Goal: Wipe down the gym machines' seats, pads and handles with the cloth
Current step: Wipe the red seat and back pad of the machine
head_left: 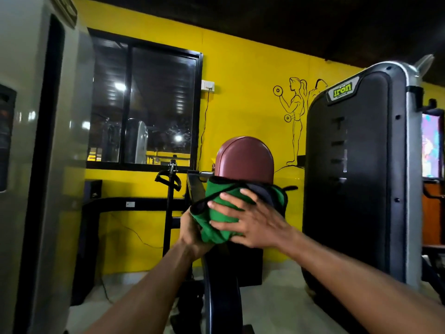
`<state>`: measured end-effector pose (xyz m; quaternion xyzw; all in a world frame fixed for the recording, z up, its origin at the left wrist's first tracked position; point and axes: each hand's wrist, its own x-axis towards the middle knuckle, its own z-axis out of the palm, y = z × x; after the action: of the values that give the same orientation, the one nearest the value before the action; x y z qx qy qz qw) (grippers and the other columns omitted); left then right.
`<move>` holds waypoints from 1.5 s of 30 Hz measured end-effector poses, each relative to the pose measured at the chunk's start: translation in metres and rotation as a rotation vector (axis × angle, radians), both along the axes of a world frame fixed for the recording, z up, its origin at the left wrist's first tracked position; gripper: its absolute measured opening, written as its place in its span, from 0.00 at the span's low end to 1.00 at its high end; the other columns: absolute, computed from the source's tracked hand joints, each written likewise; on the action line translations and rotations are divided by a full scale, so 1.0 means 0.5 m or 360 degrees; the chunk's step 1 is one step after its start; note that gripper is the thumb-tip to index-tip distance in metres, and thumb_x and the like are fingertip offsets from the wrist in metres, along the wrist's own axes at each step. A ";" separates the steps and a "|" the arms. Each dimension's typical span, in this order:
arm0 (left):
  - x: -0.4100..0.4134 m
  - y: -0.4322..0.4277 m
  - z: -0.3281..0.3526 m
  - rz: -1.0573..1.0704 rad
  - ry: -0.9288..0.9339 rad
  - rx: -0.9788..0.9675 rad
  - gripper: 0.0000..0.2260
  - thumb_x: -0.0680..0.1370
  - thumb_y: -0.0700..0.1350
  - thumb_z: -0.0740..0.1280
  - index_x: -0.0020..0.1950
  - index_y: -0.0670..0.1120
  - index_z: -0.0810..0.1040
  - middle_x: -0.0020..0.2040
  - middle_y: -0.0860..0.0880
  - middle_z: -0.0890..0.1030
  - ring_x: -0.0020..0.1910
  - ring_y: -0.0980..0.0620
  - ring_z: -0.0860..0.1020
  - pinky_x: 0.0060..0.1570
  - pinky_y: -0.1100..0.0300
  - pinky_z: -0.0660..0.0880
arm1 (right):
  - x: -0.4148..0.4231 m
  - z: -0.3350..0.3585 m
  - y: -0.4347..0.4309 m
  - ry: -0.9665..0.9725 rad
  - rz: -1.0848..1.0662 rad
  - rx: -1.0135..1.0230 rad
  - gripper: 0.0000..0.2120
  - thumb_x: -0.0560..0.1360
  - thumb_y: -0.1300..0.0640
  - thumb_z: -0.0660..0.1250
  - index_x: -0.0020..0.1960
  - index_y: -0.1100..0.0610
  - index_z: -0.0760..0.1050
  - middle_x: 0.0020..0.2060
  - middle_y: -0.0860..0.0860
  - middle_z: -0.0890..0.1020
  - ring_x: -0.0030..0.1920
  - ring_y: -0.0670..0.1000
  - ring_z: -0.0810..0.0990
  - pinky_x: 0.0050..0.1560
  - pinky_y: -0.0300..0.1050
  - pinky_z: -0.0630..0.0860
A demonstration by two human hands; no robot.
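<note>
nearest the camera: two bare forearms, cut off by the bottom edge.
right hand (250, 220): fingers spread flat, pressing on the green cloth (224, 213).
left hand (192, 231): at the cloth's lower left edge; fingers hidden beneath it, grip cannot be told.
cloth: bunched over the lower part of the maroon pad (244, 160), hiding it.
behind: black weight cover (356, 165) at right, dark window (144, 100) at left.

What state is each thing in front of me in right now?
green cloth: bunched, pressed against the pad's lower part.
maroon pad: upright, top uncovered.
right hand: fingers spread flat on cloth.
left hand: at cloth's lower left, fingers hidden.
</note>
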<state>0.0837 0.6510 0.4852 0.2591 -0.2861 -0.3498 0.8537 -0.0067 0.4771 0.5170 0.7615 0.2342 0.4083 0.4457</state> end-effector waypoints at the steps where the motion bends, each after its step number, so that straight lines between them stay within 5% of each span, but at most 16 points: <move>1: 0.004 -0.004 -0.007 0.0021 0.0031 -0.0063 0.22 0.79 0.55 0.57 0.62 0.41 0.80 0.55 0.41 0.83 0.49 0.42 0.83 0.47 0.50 0.81 | 0.008 0.035 0.010 0.0096 0.0013 -0.0064 0.27 0.75 0.36 0.65 0.73 0.39 0.71 0.81 0.47 0.60 0.81 0.54 0.56 0.77 0.61 0.48; 5: 0.013 -0.025 -0.024 0.0177 0.0201 -0.0165 0.24 0.76 0.60 0.61 0.62 0.44 0.80 0.58 0.41 0.81 0.51 0.43 0.81 0.52 0.52 0.75 | 0.041 0.150 0.067 0.0058 0.0080 -0.0122 0.26 0.73 0.30 0.63 0.59 0.46 0.82 0.63 0.51 0.81 0.70 0.57 0.73 0.72 0.60 0.56; 9: 0.021 -0.030 -0.016 0.0270 0.0124 -0.0047 0.23 0.77 0.62 0.59 0.54 0.44 0.80 0.51 0.42 0.82 0.48 0.45 0.80 0.53 0.52 0.73 | 0.055 0.226 0.114 -0.0150 0.0067 0.0011 0.29 0.73 0.29 0.60 0.48 0.52 0.85 0.46 0.51 0.84 0.56 0.57 0.78 0.68 0.61 0.61; 12: 0.011 -0.022 -0.009 0.0320 0.0019 0.0042 0.20 0.79 0.58 0.60 0.55 0.44 0.80 0.49 0.43 0.83 0.47 0.46 0.80 0.52 0.52 0.73 | 0.059 0.265 0.143 -0.0433 0.0027 0.0514 0.29 0.73 0.29 0.60 0.43 0.52 0.86 0.40 0.51 0.85 0.51 0.56 0.78 0.61 0.59 0.66; 14: 0.002 -0.025 -0.007 0.0374 -0.0032 0.0101 0.16 0.80 0.55 0.60 0.53 0.45 0.80 0.46 0.44 0.83 0.45 0.47 0.80 0.49 0.53 0.74 | 0.064 0.278 0.176 -0.0634 -0.0137 0.1043 0.28 0.74 0.29 0.60 0.44 0.52 0.85 0.42 0.50 0.85 0.53 0.57 0.76 0.60 0.59 0.65; 16: -0.005 -0.032 -0.006 0.0402 -0.0038 0.0144 0.10 0.81 0.51 0.59 0.48 0.48 0.78 0.42 0.47 0.82 0.41 0.50 0.79 0.45 0.56 0.74 | 0.066 0.261 0.185 -0.0704 -0.0144 0.1135 0.27 0.74 0.30 0.60 0.46 0.51 0.85 0.46 0.50 0.85 0.57 0.57 0.76 0.63 0.60 0.63; 20: -0.007 -0.045 -0.006 0.0432 -0.0008 0.0114 0.11 0.82 0.46 0.57 0.57 0.48 0.78 0.44 0.48 0.83 0.42 0.53 0.80 0.45 0.60 0.75 | 0.047 0.201 0.101 -0.0131 0.0191 0.0160 0.26 0.75 0.30 0.61 0.52 0.49 0.85 0.56 0.49 0.84 0.65 0.55 0.76 0.72 0.63 0.59; 22: -0.006 -0.050 -0.006 0.0443 -0.0025 0.0096 0.11 0.83 0.46 0.56 0.58 0.48 0.78 0.45 0.49 0.84 0.43 0.53 0.81 0.45 0.59 0.75 | 0.039 0.225 0.066 -0.0086 0.0168 0.0048 0.27 0.74 0.29 0.62 0.58 0.47 0.83 0.62 0.48 0.82 0.69 0.55 0.73 0.72 0.62 0.58; 25: -0.005 -0.047 -0.008 0.0489 -0.0124 0.0114 0.12 0.83 0.45 0.55 0.57 0.47 0.78 0.42 0.50 0.84 0.42 0.54 0.81 0.44 0.59 0.75 | 0.042 0.268 0.076 -0.0363 -0.0011 0.0483 0.30 0.73 0.26 0.59 0.61 0.47 0.81 0.61 0.50 0.82 0.65 0.57 0.74 0.67 0.61 0.63; 29: -0.018 -0.050 -0.007 0.0550 -0.0093 0.0110 0.13 0.83 0.44 0.56 0.58 0.46 0.79 0.44 0.49 0.85 0.44 0.52 0.81 0.45 0.58 0.76 | 0.027 0.332 0.120 -0.0528 -0.0301 0.1595 0.30 0.75 0.26 0.56 0.55 0.49 0.82 0.50 0.54 0.83 0.57 0.58 0.77 0.55 0.55 0.69; 31: -0.025 -0.053 -0.005 0.0580 -0.0044 0.0105 0.13 0.83 0.44 0.56 0.57 0.46 0.80 0.43 0.49 0.85 0.43 0.53 0.81 0.43 0.58 0.75 | 0.030 0.325 0.130 -0.0512 -0.0396 0.1642 0.28 0.77 0.28 0.57 0.60 0.47 0.81 0.55 0.54 0.82 0.62 0.58 0.75 0.59 0.58 0.68; 36: -0.030 -0.047 0.011 0.0623 -0.0050 0.0188 0.12 0.82 0.45 0.58 0.48 0.47 0.81 0.38 0.50 0.84 0.40 0.53 0.80 0.40 0.58 0.73 | 0.032 0.238 0.057 -0.0505 0.0147 0.0931 0.27 0.76 0.28 0.58 0.68 0.41 0.77 0.69 0.46 0.76 0.69 0.55 0.72 0.65 0.61 0.67; 38: -0.031 -0.042 0.017 0.0657 -0.0062 0.0240 0.11 0.81 0.47 0.58 0.51 0.46 0.80 0.40 0.49 0.83 0.41 0.52 0.79 0.40 0.58 0.73 | 0.034 0.238 0.034 -0.0626 0.0155 0.1220 0.31 0.76 0.26 0.55 0.70 0.42 0.74 0.68 0.47 0.76 0.68 0.56 0.72 0.62 0.57 0.70; 42: -0.037 -0.046 0.021 0.0690 -0.0085 0.0259 0.12 0.82 0.48 0.56 0.50 0.46 0.79 0.43 0.46 0.80 0.42 0.51 0.77 0.42 0.57 0.72 | 0.049 0.182 0.085 -0.0934 0.0303 0.2326 0.34 0.78 0.28 0.52 0.75 0.46 0.70 0.73 0.52 0.72 0.71 0.60 0.69 0.66 0.61 0.71; 45: -0.042 -0.046 0.026 0.0651 -0.0103 0.0264 0.14 0.82 0.47 0.55 0.49 0.44 0.79 0.42 0.45 0.81 0.41 0.50 0.78 0.45 0.56 0.74 | 0.045 0.056 0.094 -0.1020 0.0251 0.1859 0.28 0.81 0.34 0.55 0.73 0.48 0.73 0.80 0.55 0.63 0.78 0.62 0.62 0.73 0.62 0.64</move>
<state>0.0626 0.6282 0.4983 0.3922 -0.2251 -0.1831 0.8729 0.0157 0.5240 0.5451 0.6993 -0.1140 0.7053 -0.0233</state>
